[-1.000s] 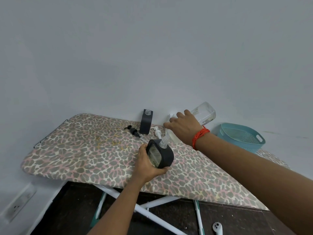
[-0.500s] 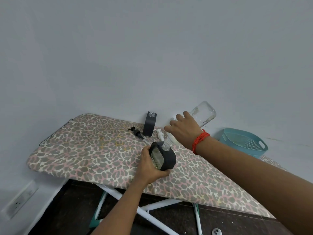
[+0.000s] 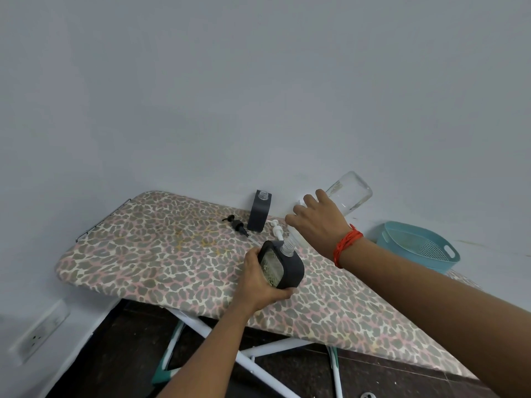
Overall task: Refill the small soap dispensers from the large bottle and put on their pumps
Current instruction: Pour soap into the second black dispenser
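Soap pouring over the ironing board (image 3: 158, 254)

The left hand (image 3: 258, 285) grips the dark dispenser (image 3: 287, 265), tilted, near the board's front edge. The right hand (image 3: 319, 222) holds the clear large bottle (image 3: 349, 193), its neck down at the dispenser's mouth. At the board's far edge stands a second dispenser (image 3: 259, 211), with a black pump (image 3: 237, 224) and a white pump (image 3: 277, 226) lying there.

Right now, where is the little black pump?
In the head view, the black pump lies on the ironing board near the wall, just left of the upright dark dispenser.
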